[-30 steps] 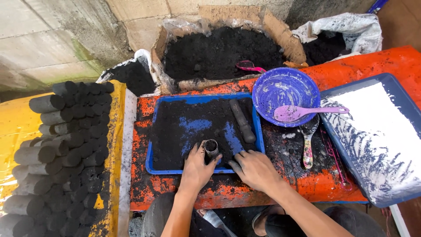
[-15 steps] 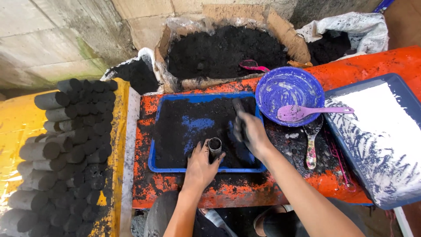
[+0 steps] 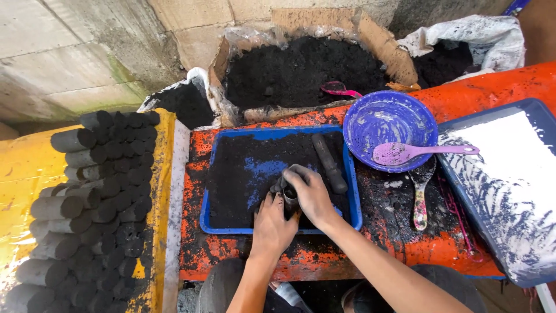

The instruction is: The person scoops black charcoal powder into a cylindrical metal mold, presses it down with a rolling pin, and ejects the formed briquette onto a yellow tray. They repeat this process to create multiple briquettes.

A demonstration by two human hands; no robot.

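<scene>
In the middle of the frame both hands meet over a small metal tube [image 3: 289,197] that stands upright in the lower part of the blue tray [image 3: 204,191]. The left hand [image 3: 273,223] comes from below and closes around the tube's lower part, with the fingers wrapped on it. The right hand [image 3: 310,194] comes from the lower right and lies curled over the tube's top, its blackened fingers pressing on the opening, so the hand is narrow and touches the tube. The tray holds black powder [image 3: 243,168], with some bare blue patches, and a dark rod [image 3: 329,163] lies tilted in its right part, just beside the right hand. The tray sits on an orange table [image 3: 231,255] stained with black. To the right of the tray stands a round blue bowl [image 3: 389,130] with a pink spoon [image 3: 423,152] resting across it, and below the bowl lies a dirty spatula [image 3: 421,194]. At the right edge a second tray [image 3: 509,191] carries white powder. At the left of the frame many black cylinders [image 3: 92,197] are stacked on a yellow surface [image 3: 23,174]. At the top a cardboard box [image 3: 307,64] lined with plastic is full of black powder.
</scene>
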